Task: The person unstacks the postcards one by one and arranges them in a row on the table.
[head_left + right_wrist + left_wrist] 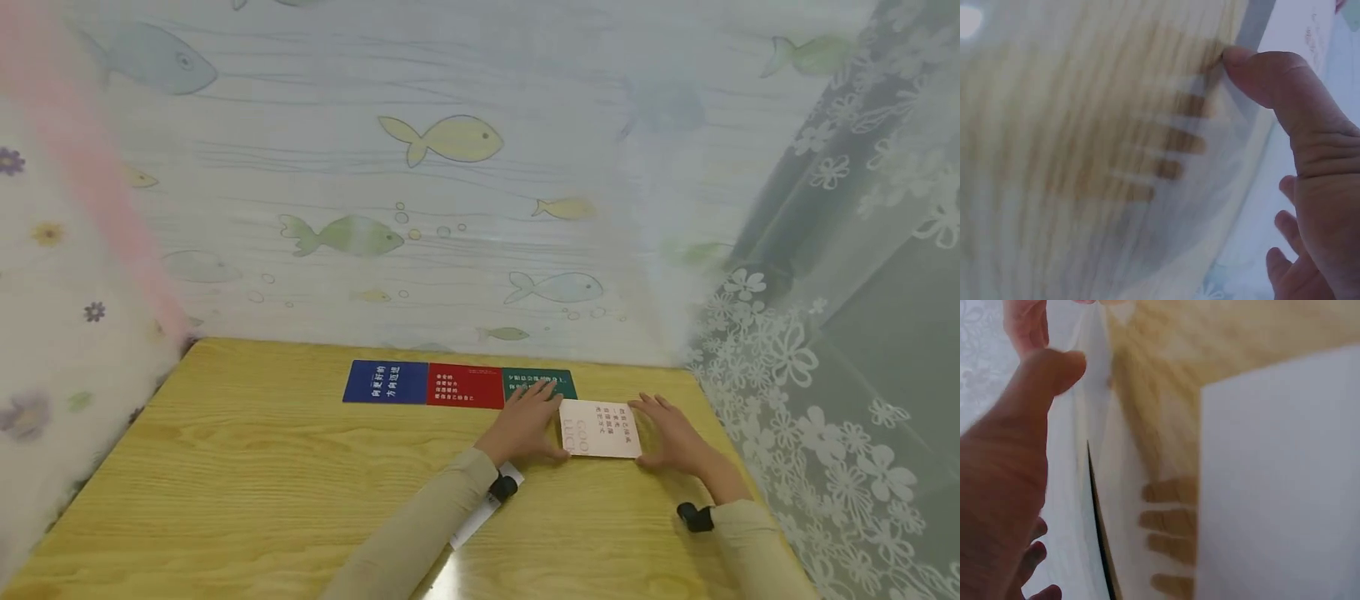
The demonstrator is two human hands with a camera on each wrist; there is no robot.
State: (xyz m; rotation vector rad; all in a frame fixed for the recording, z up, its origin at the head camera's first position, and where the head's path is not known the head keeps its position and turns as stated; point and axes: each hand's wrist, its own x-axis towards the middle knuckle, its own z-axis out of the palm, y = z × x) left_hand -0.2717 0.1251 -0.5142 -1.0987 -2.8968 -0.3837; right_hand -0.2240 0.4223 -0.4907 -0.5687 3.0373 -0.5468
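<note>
A pale pink card [600,428] with dark lettering and "GOOD LUCK" print is held between the two hands near the right side of the table. My left hand [527,423] grips its left side, thumb at the near corner and fingers at the far one. On the opposite side my right hand [677,437] holds it the same way; its thumb [1272,78] meets the card's edge in the right wrist view. Behind the left fingers lies a green card [540,382], partly covered. Red [465,385] and blue [386,382] cards adjoin it in a row.
A white card or paper [480,518] lies under the left wrist, mostly hidden by the sleeve. The wood-grain table [262,467] reflects light. Fish-patterned fabric [450,250] hangs behind it, and flowered lace [832,467] runs along the right edge.
</note>
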